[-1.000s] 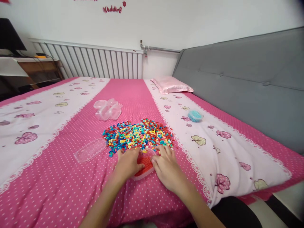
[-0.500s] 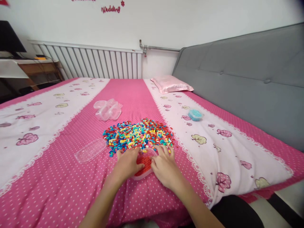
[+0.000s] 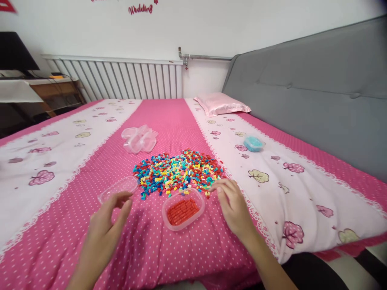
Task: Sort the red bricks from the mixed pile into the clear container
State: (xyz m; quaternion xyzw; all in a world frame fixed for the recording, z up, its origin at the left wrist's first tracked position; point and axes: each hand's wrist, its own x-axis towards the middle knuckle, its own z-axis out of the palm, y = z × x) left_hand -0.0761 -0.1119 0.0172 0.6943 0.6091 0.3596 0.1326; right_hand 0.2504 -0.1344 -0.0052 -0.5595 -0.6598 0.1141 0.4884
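Observation:
A clear plastic tub (image 3: pixel 165 213) with a layer of small red toy bricks (image 3: pixel 183 211) stands on the bed between my hands. Just behind it spreads a heap of small mixed-colour bricks (image 3: pixel 178 171). My left hand (image 3: pixel 107 221) is left of the tub, empty, thumb apart from the bent fingers. Its fingers overlap the near edge of a clear lid (image 3: pixel 119 187); whether they touch it I cannot tell. My right hand (image 3: pixel 234 205) hovers at the heap's right front edge, fingers bent and thumb apart, with nothing visible in it.
Stacked clear containers (image 3: pixel 140 139) lie behind the heap on the left. A lidded tub of light-blue pieces (image 3: pixel 253 143) sits to the right. Farther back are a pink pillow (image 3: pixel 220 104), a grey headboard (image 3: pixel 308 84) and a white radiator (image 3: pixel 121 78).
Both hands have let go of the tub of red bricks and moved apart, the left toward the lid, the right to the heap's right edge. The tub now shows fully.

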